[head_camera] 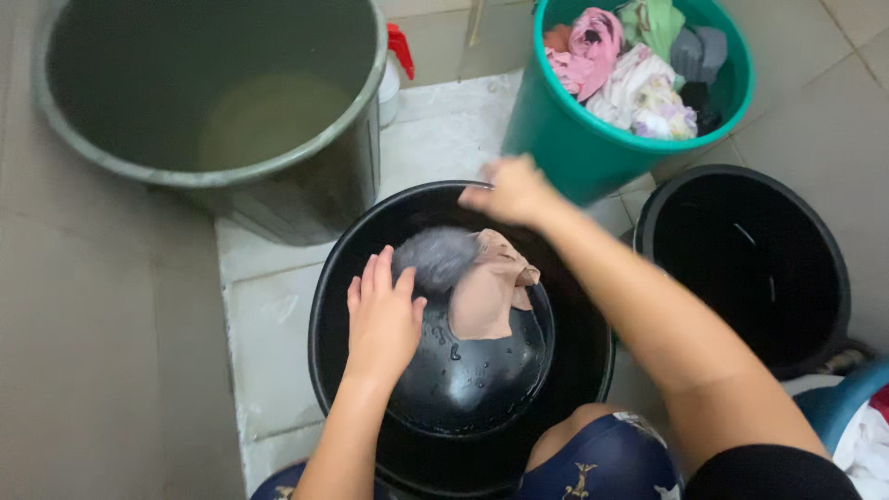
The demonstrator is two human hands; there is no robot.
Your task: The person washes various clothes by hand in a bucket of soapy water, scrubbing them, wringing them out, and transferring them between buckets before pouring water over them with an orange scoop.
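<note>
A black basin (593,370) sits on the floor between my knees. Inside it lies an upturned black bowl (482,370), wet on top. On the bowl rest a grey cloth (435,256) and a beige cloth (488,294). My left hand (381,319) lies flat on the bowl, fingers spread, touching the grey cloth. My right hand (512,191) reaches over to the basin's far rim and is closed on it, next to the beige cloth.
A large grey-green bucket (222,176) with murky water stands at the upper left. A teal bucket (574,139) full of mixed clothes is at the upper right. An empty black bucket (745,264) stands at the right. White bottle with red cap (394,65) behind.
</note>
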